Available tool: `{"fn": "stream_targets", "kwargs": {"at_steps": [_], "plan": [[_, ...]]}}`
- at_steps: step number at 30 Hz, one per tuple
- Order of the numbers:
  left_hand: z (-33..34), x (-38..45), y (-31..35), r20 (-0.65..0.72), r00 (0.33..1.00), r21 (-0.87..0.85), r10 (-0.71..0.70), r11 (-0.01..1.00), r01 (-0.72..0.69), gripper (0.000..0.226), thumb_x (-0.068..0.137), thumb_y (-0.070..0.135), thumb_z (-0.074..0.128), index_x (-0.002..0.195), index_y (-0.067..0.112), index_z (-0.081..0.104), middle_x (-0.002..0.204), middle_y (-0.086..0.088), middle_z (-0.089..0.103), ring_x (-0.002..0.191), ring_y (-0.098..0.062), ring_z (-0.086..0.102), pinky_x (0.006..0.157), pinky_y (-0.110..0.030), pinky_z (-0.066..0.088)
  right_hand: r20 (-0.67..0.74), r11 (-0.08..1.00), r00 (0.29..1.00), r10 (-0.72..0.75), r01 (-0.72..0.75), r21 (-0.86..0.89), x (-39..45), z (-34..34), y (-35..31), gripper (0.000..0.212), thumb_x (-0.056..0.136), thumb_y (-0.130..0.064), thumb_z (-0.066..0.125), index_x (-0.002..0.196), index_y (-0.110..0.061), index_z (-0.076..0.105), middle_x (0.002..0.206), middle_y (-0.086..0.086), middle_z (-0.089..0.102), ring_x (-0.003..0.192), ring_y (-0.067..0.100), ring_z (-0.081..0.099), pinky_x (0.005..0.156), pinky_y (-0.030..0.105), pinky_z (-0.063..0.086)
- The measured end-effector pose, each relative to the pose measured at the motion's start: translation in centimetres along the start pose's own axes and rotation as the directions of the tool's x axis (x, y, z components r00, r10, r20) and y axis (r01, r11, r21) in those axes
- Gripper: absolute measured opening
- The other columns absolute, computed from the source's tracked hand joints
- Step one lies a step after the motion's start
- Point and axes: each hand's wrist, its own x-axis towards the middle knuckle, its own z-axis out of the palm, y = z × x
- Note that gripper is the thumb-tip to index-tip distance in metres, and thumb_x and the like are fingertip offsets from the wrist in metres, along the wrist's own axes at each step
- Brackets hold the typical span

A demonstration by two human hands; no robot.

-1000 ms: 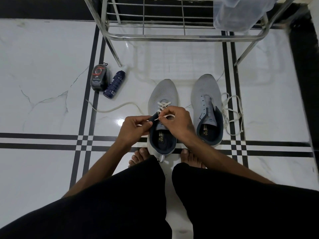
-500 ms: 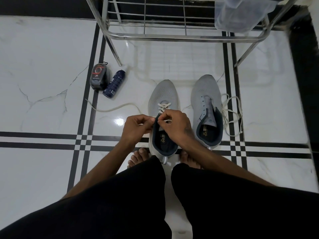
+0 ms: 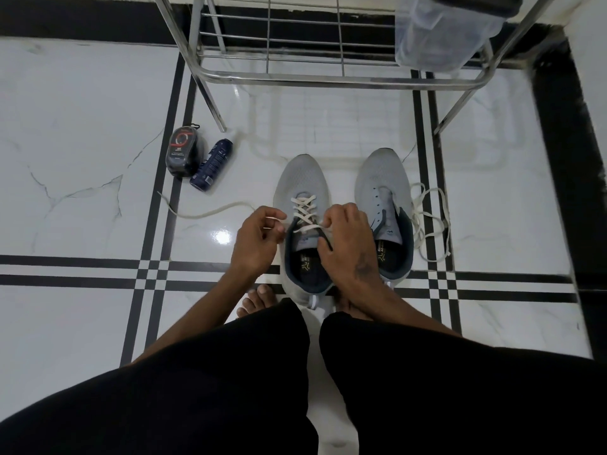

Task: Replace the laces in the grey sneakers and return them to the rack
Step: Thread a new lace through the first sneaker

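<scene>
**Lacing the left sneaker on the tiled floor**

White marble floor tiles (image 3: 82, 103) with black inlaid stripes fill the view, and a steel shoe rack (image 3: 328, 75) stands at the top of it, a translucent plastic container (image 3: 440, 34) sitting on its right end. Two grey sneakers lie side by side on the floor in front of the rack, toes toward it. The left sneaker (image 3: 300, 178) has a cream lace (image 3: 303, 208) crossed through its lower eyelets; one long end trails away over the tiles to the left. The left hand (image 3: 254, 241) pinches that lace between curled fingers beside the shoe's collar. The right hand (image 3: 348, 238) is over the other side of the same shoe, fingers curled and pinching the lace at the upper eyelets, though the exact grip is hard to make out from this angle. The right sneaker (image 3: 381, 178) has no lace threaded through it; a loose lace (image 3: 430, 218) lies in a tangle just beside its outer edge. Off to the left, near the rack's leg, a dark shoe-polish sponge case (image 3: 184, 152) and a navy spray can (image 3: 212, 165) lie touching each other. Bare toes (image 3: 256, 298) and black trousers (image 3: 230, 389) show at the bottom.
</scene>
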Motion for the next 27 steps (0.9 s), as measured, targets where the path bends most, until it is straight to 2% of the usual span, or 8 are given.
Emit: {"fn": "stream_targets", "kwargs": {"at_steps": [5, 9, 13, 17, 19, 21, 24, 27], "plan": [[-0.9, -0.3, -0.1, -0.151, 0.988, -0.086, -0.022, 0.996, 0.009, 0.026, 0.1, -0.001, 0.047, 0.093, 0.023, 0.056, 0.099, -0.004, 0.063, 0.088, -0.017, 0.071, 0.087, -0.03, 0.058, 0.134, 0.997, 0.989, 0.057, -0.063, 0.038, 0.8, -0.2, 0.6, 0.009, 0.087, -0.013, 0.056, 0.085, -0.015, 0.047, 0.072, 0.0, 0.055, 0.069, 0.023, 0.052, 0.063, 0.035, 0.042], [-1.9, -0.1, 0.5, -0.255, 0.967, -0.124, -0.015, 0.992, -0.018, 0.021, 0.101, -0.003, 0.044, 0.098, 0.013, 0.057, 0.095, 0.001, 0.062, 0.078, -0.008, 0.069, 0.081, -0.022, 0.057, 0.125, 0.999, 0.991, 0.041, -0.045, 0.031, 1.2, 0.4, 0.6, 0.011, 0.085, -0.011, 0.056, 0.09, -0.015, 0.047, 0.084, 0.002, 0.055, 0.073, 0.024, 0.052, 0.064, 0.035, 0.04], [-7.8, -0.5, 0.2, -0.453, 0.888, -0.189, -0.076, 0.982, -0.012, 0.028, 0.101, -0.001, 0.044, 0.093, 0.022, 0.059, 0.091, 0.002, 0.063, 0.076, -0.007, 0.067, 0.079, -0.02, 0.055, 0.084, 0.99, 0.991, 0.102, -0.109, 0.085, 1.2, 0.2, 1.7, 0.018, 0.084, -0.012, 0.06, 0.098, -0.014, 0.049, 0.096, 0.003, 0.053, 0.081, 0.021, 0.051, 0.068, 0.032, 0.039], [-13.9, -4.2, -2.5, -0.55, 0.82, 0.143, -0.159, 0.949, 0.28, 0.018, 0.097, 0.008, 0.053, 0.099, 0.018, 0.067, 0.1, -0.01, 0.07, 0.083, -0.019, 0.065, 0.072, -0.027, 0.05, 0.15, 0.994, 0.985, 0.082, -0.091, 0.052, 1.4, 0.6, 1.6, 0.01, 0.088, -0.017, 0.058, 0.094, -0.013, 0.053, 0.088, 0.002, 0.056, 0.08, 0.021, 0.054, 0.067, 0.03, 0.036], [-13.1, -5.1, -2.9, -0.488, 0.872, 0.466, -0.031, 0.835, 0.291, 0.018, 0.094, 0.011, 0.059, 0.108, 0.017, 0.068, 0.112, -0.013, 0.065, 0.096, -0.025, 0.061, 0.081, -0.032, 0.046, 0.16, 0.997, 0.985, 0.066, -0.073, 0.039, 1.5, 0.8, 1.4, 0.01, 0.088, -0.018, 0.058, 0.092, -0.013, 0.051, 0.087, 0.0, 0.056, 0.077, 0.02, 0.052, 0.066, 0.03, 0.034], [-9.8, -4.6, -1.8, -0.303, 0.938, 0.654, 0.168, 0.753, 0.077, 0.027, 0.089, 0.011, 0.066, 0.115, 0.017, 0.067, 0.121, -0.012, 0.058, 0.113, -0.029, 0.052, 0.096, -0.038, 0.039, 0.153, 0.997, 0.986, 0.06, -0.066, 0.032, 1.5, 1.0, 1.4, 0.01, 0.087, -0.019, 0.058, 0.092, -0.014, 0.051, 0.086, 0.0, 0.055, 0.076, 0.02, 0.051, 0.065, 0.03, 0.033], [-3.8, -2.6, 1.2, 0.004, 0.944, 0.693, 0.331, 0.679, -0.241, 0.031, 0.088, 0.014, 0.069, 0.119, 0.016, 0.068, 0.12, -0.007, 0.065, 0.111, -0.03, 0.054, 0.095, -0.038, 0.042, 0.162, 0.999, 0.986, 0.049, -0.052, 0.012, 1.6, 1.0, 1.3, 0.011, 0.087, -0.02, 0.058, 0.092, -0.014, 0.051, 0.085, 0.0, 0.054, 0.075, 0.02, 0.05, 0.064, 0.03, 0.032], [-0.5, -1.1, 2.8, 0.084, 0.959, 0.702, 0.272, 0.667, -0.25, 0.02, 0.094, 0.019, 0.062, 0.111, 0.02, 0.072, 0.105, -0.005, 0.073, 0.1, -0.03, 0.061, 0.081, -0.037, 0.046, 0.161, 0.999, 0.986, 0.042, -0.041, -0.006, 1.7, 1.0, 1.3, 0.011, 0.087, -0.02, 0.059, 0.093, -0.014, 0.051, 0.085, 0.0, 0.055, 0.075, 0.02, 0.05, 0.064, 0.03, 0.032]]}}
